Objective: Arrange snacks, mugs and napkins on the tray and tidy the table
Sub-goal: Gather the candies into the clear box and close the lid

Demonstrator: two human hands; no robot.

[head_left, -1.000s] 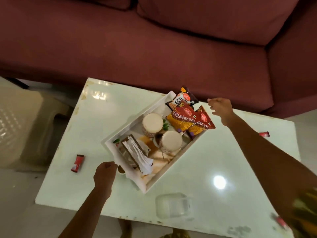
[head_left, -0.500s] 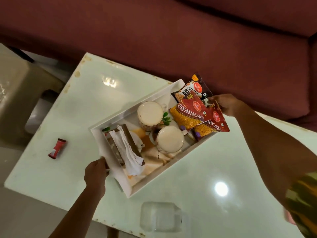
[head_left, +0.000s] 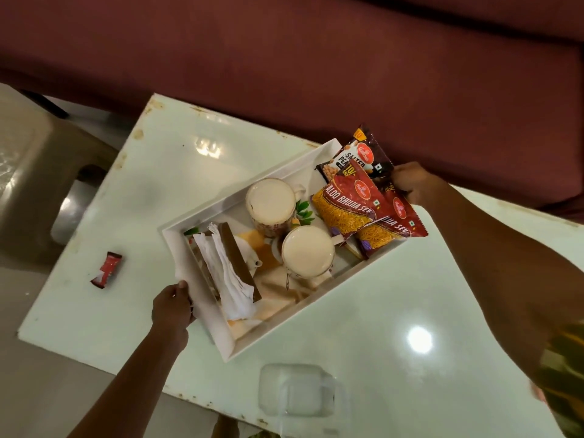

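Observation:
A white rectangular tray (head_left: 319, 314) lies slanted across the pale glass table (head_left: 177, 184). It holds two mugs (head_left: 271, 200) (head_left: 308, 251) of milky drink, a wooden holder with white napkins (head_left: 227, 273), and three snack packets: salted peanuts (head_left: 363, 153) and two red Aloo Bhujia Sev packs (head_left: 344, 207) (head_left: 395, 222). My left hand (head_left: 172, 306) grips the tray's near-left rim. At the far-right end my right hand (head_left: 414, 184) closes on the tray behind the packets, its fingers partly hidden.
A small red wrapper (head_left: 107, 268) lies on the table's left part. A maroon sofa (head_left: 284, 58) runs along the far side. A beige plastic stool (head_left: 28, 172) stands to the left. Under the glass near the front edge shows a clear container (head_left: 297, 390).
Both hands have closed on the tray's two ends; the right hand came in from beside the packets. The tray sits a little further right and more slanted in view.

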